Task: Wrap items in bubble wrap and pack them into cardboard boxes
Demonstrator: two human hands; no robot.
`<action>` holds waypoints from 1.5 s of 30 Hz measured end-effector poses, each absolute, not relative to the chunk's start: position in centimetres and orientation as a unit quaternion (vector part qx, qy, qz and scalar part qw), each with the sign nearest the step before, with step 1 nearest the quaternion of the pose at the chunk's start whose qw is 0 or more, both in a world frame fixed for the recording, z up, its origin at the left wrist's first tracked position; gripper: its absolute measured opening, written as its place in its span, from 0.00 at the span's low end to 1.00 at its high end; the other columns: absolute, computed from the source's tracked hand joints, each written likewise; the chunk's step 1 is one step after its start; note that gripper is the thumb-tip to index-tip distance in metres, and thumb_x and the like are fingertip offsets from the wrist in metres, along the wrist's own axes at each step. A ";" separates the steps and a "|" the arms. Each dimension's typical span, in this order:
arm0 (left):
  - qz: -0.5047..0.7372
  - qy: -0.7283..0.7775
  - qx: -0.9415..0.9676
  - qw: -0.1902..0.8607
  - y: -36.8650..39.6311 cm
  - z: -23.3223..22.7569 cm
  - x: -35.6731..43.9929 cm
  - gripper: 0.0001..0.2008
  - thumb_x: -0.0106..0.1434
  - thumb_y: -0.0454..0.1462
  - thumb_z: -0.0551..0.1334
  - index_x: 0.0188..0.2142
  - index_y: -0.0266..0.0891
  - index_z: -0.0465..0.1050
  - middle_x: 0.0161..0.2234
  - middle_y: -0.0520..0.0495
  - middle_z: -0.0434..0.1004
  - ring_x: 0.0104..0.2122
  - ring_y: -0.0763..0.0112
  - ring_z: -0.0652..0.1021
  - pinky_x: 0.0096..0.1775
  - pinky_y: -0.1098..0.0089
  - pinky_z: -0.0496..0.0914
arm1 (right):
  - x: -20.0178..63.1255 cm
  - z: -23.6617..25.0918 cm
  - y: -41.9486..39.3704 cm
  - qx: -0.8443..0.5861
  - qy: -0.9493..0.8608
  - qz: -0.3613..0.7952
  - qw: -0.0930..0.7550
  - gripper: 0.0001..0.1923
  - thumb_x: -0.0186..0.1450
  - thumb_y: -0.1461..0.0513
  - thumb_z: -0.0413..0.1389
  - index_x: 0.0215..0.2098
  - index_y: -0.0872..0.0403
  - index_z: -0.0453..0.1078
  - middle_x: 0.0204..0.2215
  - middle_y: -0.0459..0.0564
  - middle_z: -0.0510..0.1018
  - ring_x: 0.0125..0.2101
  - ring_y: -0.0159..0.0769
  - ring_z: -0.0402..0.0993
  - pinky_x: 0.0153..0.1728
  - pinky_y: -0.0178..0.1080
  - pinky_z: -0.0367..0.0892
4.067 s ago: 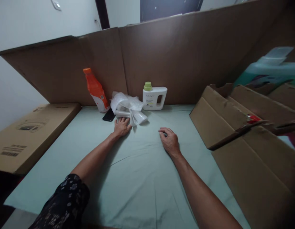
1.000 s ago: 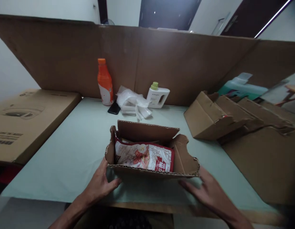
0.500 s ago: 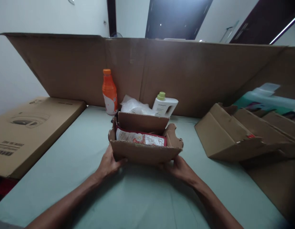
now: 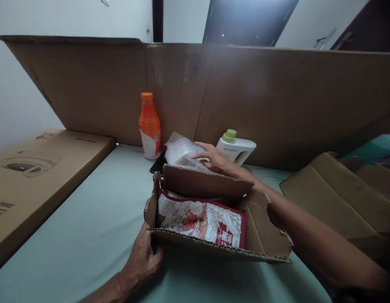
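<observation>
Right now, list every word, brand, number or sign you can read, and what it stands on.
Nothing reads surely.
Red-and-white printed packet: large characters, unclear.
White plastic bottle with green cap: too small.
Flat brown cardboard box: blurred.
Orange bottle with white label: square mark, too small.

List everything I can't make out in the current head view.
All in the head view:
Left hand: fingers partly hidden by the open box.
Whatever lies beneath the red-edged packet: covered by it.
Flat black object: mostly behind box and bubble wrap.
Teal container: cut off by the right edge.
White bottle: smaller print unreadably small.
</observation>
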State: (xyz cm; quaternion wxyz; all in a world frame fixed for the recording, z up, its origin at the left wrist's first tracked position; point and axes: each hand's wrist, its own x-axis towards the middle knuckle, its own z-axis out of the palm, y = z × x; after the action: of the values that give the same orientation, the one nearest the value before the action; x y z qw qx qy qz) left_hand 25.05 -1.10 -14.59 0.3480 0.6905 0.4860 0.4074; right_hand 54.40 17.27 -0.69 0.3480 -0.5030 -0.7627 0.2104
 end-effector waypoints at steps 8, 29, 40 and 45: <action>0.424 0.455 0.716 0.318 -0.8 -16.1 24.8 0.21 0.60 0.41 0.62 0.53 0.40 0.71 0.38 0.40 0.77 0.44 0.51 0.77 0.47 0.52 0.74 | 57.9 1.6 11.5 -0.572 -0.528 0.202 0.595 0.16 0.61 0.47 0.60 0.40 0.47 0.73 0.44 0.45 0.80 0.33 0.30 0.73 0.34 0.35 0.73; 0.458 0.418 0.678 0.394 -0.4 -15.4 23.9 0.32 0.61 0.42 0.64 0.62 0.37 0.61 0.58 0.36 0.72 0.57 0.51 0.74 0.58 0.52 0.69 | 52.9 -6.8 -10.6 -0.708 -0.591 0.167 0.349 0.24 0.58 0.52 0.59 0.49 0.54 0.72 0.39 0.54 0.82 0.32 0.42 0.76 0.32 0.41 0.72; 0.405 0.310 0.716 0.477 1.7 -15.8 23.6 0.43 0.61 0.42 0.64 0.71 0.38 0.47 0.71 0.32 0.50 0.70 0.45 0.56 0.68 0.44 0.51 | 53.5 -9.1 -7.4 -0.721 -0.545 0.145 0.402 0.21 0.61 0.53 0.53 0.49 0.55 0.71 0.44 0.57 0.81 0.38 0.45 0.79 0.39 0.45 0.74; 0.394 0.369 0.751 0.380 1.0 -15.9 23.2 0.39 0.62 0.40 0.63 0.70 0.38 0.51 0.67 0.32 0.59 0.66 0.47 0.63 0.65 0.44 0.59 | 56.1 -9.5 -13.3 -0.707 -0.627 0.063 0.320 0.24 0.66 0.55 0.53 0.59 0.50 0.69 0.60 0.58 0.72 0.60 0.50 0.69 0.55 0.53 0.69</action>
State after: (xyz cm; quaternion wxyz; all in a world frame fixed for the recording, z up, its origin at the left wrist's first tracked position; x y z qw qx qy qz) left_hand 23.21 1.04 -15.85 0.3801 0.7514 0.3689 0.3936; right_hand 56.12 -13.28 -9.54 0.3201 -0.7073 -0.6271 0.0635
